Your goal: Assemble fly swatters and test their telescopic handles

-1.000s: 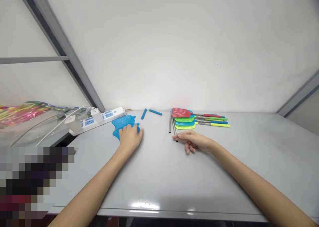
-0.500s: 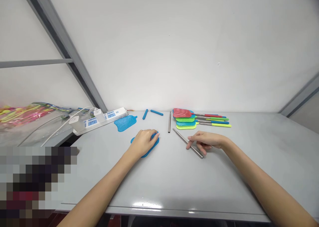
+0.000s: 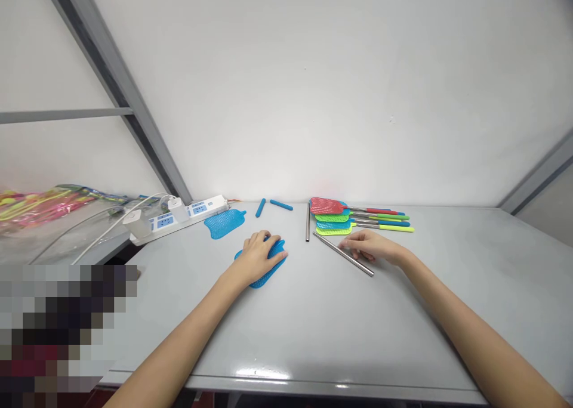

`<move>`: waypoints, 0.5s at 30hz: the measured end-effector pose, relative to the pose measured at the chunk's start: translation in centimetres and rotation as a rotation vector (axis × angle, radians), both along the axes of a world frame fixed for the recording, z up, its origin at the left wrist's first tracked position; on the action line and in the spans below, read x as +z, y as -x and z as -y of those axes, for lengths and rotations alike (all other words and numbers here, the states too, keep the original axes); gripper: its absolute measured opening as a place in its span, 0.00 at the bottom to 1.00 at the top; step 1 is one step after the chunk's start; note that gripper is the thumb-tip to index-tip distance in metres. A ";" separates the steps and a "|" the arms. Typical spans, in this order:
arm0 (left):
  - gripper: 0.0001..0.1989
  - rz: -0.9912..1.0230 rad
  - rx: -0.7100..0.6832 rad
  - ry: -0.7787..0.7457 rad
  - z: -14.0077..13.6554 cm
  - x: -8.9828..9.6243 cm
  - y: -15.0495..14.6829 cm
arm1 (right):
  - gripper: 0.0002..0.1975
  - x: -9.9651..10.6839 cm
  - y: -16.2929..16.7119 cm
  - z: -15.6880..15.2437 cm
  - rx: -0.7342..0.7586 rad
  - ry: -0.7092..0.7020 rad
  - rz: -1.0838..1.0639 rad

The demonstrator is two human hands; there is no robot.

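The left hand (image 3: 256, 259) lies palm down over a blue mesh swatter head (image 3: 268, 272), its fingers loosely bent and its thumb spread away from them along the right edge; whether it grips the mesh or only presses on it, I cannot tell. The right hand (image 3: 367, 244) is half curled, with its fingertips at the upper side of a slanting metal rod (image 3: 358, 265), and the view does not show whether they pinch it. That rod lies on the grey table (image 3: 286, 330), its far end near a second metal rod (image 3: 308, 224) that points toward the wall (image 3: 286, 98). Just beyond the right hand, a pile of swatters (image 3: 333, 225) in red, green, blue and yellow lies with handles to the right. Past the left hand is another blue swatter head (image 3: 225, 223), flat on the table, and two blue grips (image 3: 282, 205) lie near the wall. Farther left, a white power strip (image 3: 179, 220) holds plugs, with bagged colourful items (image 3: 45, 205) beyond it.
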State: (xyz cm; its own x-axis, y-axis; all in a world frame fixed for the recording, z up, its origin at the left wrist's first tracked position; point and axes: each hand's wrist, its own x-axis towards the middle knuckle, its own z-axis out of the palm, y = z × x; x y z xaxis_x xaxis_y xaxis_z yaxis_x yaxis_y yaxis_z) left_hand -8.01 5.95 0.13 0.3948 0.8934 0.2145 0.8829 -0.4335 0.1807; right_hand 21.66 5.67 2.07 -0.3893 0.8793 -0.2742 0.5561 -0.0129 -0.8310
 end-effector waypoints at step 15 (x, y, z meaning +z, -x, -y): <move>0.20 0.053 -0.062 0.046 0.6 -0.2 -1.1 | 0.18 -0.3 1.4 0.0 0.236 -0.140 0.036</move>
State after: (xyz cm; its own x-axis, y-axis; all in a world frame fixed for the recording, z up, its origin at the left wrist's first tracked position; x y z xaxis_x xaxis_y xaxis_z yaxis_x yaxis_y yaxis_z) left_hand -6.87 5.34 -0.10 0.4390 0.8769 0.1959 0.8430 -0.4774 0.2478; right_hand 20.30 5.63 1.80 -0.5805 0.7956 -0.1733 0.5590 0.2347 -0.7953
